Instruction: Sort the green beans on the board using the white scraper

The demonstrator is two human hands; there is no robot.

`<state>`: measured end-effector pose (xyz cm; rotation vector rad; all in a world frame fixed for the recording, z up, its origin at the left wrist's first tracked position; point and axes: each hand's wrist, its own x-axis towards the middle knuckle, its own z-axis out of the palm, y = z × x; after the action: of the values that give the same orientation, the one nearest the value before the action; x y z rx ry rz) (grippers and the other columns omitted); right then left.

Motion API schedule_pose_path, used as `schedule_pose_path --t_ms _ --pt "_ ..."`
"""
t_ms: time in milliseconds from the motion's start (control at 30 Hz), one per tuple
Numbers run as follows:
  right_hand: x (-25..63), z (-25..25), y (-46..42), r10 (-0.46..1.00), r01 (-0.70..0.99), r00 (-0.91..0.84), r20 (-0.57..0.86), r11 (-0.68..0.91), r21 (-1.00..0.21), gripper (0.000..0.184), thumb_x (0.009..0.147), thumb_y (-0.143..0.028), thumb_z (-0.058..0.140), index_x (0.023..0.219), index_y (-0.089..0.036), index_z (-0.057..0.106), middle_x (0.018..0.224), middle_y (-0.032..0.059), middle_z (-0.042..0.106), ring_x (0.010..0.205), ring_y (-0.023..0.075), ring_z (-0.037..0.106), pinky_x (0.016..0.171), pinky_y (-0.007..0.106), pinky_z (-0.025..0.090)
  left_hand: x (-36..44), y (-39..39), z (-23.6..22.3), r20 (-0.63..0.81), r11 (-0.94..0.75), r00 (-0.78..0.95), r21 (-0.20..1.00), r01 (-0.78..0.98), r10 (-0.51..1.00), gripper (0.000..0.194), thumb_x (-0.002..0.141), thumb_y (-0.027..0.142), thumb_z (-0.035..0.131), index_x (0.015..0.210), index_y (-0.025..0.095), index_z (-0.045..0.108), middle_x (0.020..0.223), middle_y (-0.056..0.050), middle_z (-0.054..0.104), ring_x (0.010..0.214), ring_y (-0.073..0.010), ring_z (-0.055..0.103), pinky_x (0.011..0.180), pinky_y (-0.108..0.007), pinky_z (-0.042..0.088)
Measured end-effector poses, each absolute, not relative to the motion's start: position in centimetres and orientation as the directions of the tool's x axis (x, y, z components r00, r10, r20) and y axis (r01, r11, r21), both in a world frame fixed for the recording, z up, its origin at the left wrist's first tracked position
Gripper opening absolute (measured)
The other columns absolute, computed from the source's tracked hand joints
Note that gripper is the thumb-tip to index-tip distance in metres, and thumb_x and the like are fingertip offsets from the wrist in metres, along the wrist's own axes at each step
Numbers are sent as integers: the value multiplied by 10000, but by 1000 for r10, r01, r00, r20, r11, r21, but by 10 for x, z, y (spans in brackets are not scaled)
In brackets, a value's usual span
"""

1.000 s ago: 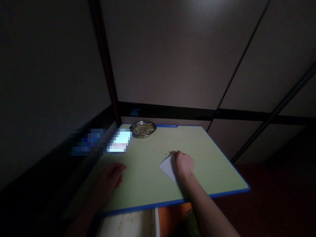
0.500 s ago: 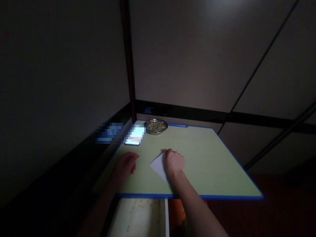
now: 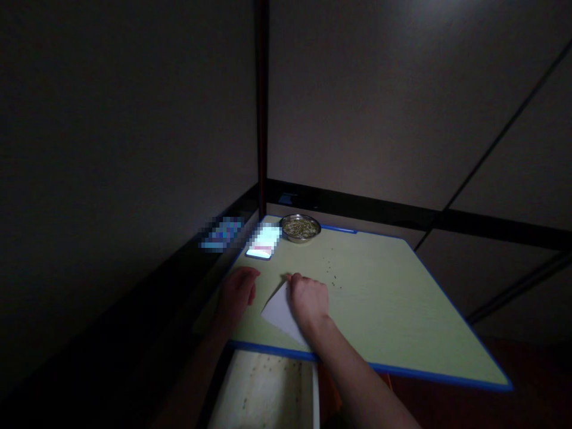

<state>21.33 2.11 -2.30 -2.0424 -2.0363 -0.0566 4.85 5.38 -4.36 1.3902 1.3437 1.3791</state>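
Observation:
My right hand (image 3: 308, 301) rests on a white sheet of paper (image 3: 276, 310) on the pale green table (image 3: 393, 298), fingers curled and pinching the paper's far corner. My left hand (image 3: 236, 292) lies on the table just left of the paper, fingers bent downward, with nothing visible in it. A few small dark seeds (image 3: 333, 275) lie scattered just beyond my right hand.
A round metal dish (image 3: 300, 227) filled with small seeds stands at the table's far left corner. A lit phone (image 3: 263, 243) lies beside it. The table has a blue edge (image 3: 402, 372). Dark walls enclose the corner. A light surface (image 3: 263, 390) shows below the table's front edge.
The view has swung, so the table and hands sit differently in frame. My left hand has moved closer to the paper. My right hand stays on the paper.

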Motion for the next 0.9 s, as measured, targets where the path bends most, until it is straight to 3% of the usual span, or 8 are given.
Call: schedule_pose_path --t_ms 367,900 --pt "199 -19 17 967 967 -219 131 233 -105 421 1052 -396 323 1025 -203 696 924 94 770 837 208 741 702 267 517 49 56 -48 135 -127 -126 989 75 983 203 761 411 571 726 211 568 398 98 401 358 -94 351 387 -229 267" --pt "196 -15 5 961 961 -234 147 252 -115 419 1050 -405 312 1021 -238 695 880 69 774 773 204 735 680 267 500 48 51 -41 122 -111 -117 989 95 986 172 758 373 553 743 203 573 424 93 413 389 -93 364 409 -226 277"
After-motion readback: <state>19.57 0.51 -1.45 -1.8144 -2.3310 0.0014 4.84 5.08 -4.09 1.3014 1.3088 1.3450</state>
